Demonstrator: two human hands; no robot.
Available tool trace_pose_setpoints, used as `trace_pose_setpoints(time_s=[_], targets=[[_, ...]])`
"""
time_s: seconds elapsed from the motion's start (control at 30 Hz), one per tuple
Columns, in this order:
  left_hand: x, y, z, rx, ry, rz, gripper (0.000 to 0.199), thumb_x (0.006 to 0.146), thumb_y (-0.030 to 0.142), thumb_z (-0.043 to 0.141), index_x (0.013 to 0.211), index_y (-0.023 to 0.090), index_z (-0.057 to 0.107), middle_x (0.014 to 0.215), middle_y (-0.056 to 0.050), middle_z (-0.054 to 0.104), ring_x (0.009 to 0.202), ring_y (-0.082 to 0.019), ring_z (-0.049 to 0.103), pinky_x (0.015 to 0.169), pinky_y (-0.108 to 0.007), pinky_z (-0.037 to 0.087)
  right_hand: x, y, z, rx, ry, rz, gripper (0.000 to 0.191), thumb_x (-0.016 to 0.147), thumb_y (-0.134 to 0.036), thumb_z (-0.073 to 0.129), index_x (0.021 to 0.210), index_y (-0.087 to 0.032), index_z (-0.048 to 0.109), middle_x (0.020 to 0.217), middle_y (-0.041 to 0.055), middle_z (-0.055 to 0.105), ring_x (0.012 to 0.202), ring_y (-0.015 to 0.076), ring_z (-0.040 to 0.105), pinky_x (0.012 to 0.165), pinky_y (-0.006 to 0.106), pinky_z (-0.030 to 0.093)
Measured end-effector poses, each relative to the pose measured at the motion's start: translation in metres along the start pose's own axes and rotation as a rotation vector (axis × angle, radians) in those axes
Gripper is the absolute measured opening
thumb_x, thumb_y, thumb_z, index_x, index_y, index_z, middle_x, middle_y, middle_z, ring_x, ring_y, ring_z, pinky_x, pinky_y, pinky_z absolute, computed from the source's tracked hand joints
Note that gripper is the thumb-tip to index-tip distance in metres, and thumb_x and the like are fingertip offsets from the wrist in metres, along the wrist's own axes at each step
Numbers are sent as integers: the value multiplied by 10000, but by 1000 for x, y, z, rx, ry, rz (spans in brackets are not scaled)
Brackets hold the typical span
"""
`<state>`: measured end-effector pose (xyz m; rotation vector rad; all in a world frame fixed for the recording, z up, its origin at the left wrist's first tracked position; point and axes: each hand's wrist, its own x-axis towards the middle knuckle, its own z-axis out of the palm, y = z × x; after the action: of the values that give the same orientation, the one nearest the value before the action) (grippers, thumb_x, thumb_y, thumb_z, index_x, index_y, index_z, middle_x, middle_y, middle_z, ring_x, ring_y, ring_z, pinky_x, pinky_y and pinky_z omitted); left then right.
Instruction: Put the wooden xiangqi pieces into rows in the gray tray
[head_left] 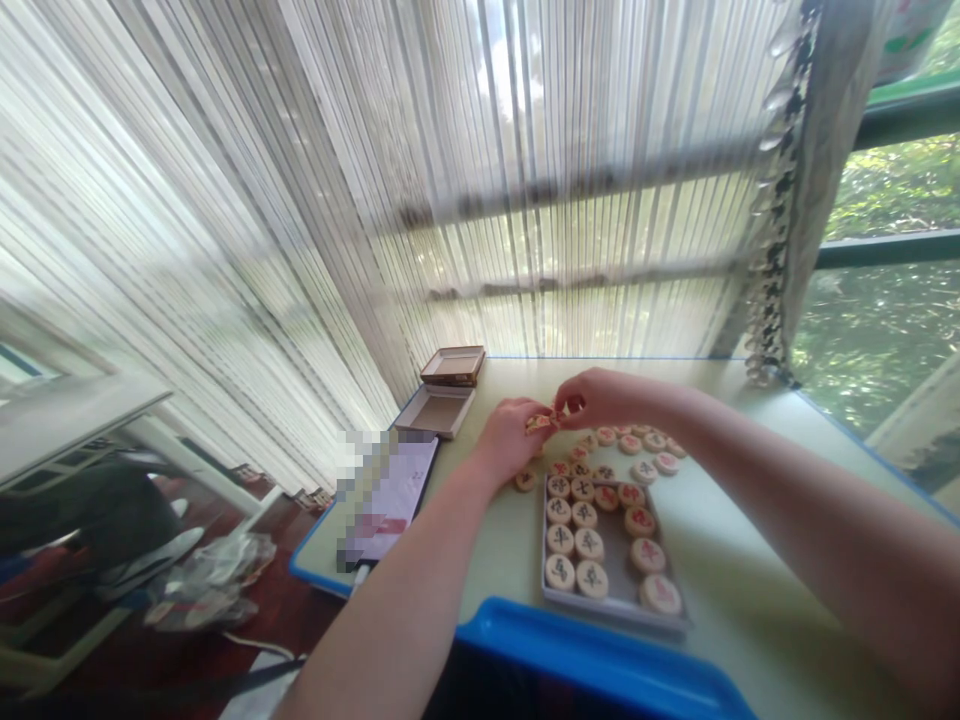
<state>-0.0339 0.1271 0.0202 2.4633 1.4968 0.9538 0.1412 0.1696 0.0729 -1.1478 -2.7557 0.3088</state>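
My left hand (511,432) is closed around a round wooden Chinese chess piece (537,425) with red marking. Meeting it at the fingertips, my right hand (589,398) is pinched on a small, blurred piece (556,417). Below both hands lies a shallow open box (613,607) with pieces in it. Two columns of black-marked pieces (585,515) fill its left side. Red-marked pieces (648,555) line its right side, and a bare strip of the box bottom shows between them. Loose pieces (630,443) are scattered on the table beyond the box.
On the table (731,480), a tablet-like screen (397,500) lies to the left, partly pixelated. Behind it are an open tray (436,411) and a smaller brown box (454,363). A blue plastic edge (600,660) crosses the near side. Striped curtains (525,250) hang beyond.
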Motion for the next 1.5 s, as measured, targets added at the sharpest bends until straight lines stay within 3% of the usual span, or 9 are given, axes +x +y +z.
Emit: trace_pose_setpoints(time_s=[0.33, 0.57, 0.83, 1.0, 1.17, 1.5], targets=[[1, 3, -3, 6, 23, 2, 213, 797, 304, 546, 921, 176, 663, 949, -59, 668, 918, -192, 579, 848, -316, 444, -3, -3, -3, 8, 30, 8, 243, 699, -348, 597, 888, -224, 686, 734, 20, 661, 576, 109, 529, 516, 224, 356], [-1, 9, -1, -7, 57, 41, 227, 713, 215, 586, 916, 166, 674, 951, -53, 670, 918, -187, 586, 867, -307, 459, -14, -12, -2, 36, 62, 62, 257, 713, -373, 568, 857, -198, 688, 711, 23, 658, 567, 110, 522, 511, 227, 356], [-4, 20, 1, -112, 64, 129, 274, 672, 103, 552, 898, 170, 691, 930, -51, 689, 908, -175, 604, 898, -311, 457, -68, -37, 9, 196, 217, 220, 240, 699, -375, 596, 833, -194, 681, 657, 15, 620, 545, 104, 491, 501, 229, 346], [-12, 26, 5, -160, 26, 177, 247, 666, 108, 532, 810, 192, 714, 890, -35, 690, 893, -172, 605, 887, -298, 456, -104, -41, 31, 244, 376, 303, 250, 693, -382, 600, 824, -184, 680, 670, 10, 584, 577, 110, 480, 525, 232, 347], [-22, 38, 7, -200, -7, 218, 254, 685, 116, 496, 770, 195, 722, 867, -22, 689, 889, -161, 601, 916, -294, 435, -114, -36, 53, 269, 502, 273, 277, 708, -386, 589, 853, -169, 679, 636, -7, 521, 586, 110, 449, 540, 230, 340], [-23, 39, 10, -227, -24, 254, 282, 698, 103, 464, 747, 202, 723, 863, -9, 687, 893, -152, 586, 903, -296, 433, -106, -25, 49, 160, 330, 235, 261, 677, -386, 617, 849, -202, 683, 725, 14, 592, 664, 141, 508, 591, 241, 363]])
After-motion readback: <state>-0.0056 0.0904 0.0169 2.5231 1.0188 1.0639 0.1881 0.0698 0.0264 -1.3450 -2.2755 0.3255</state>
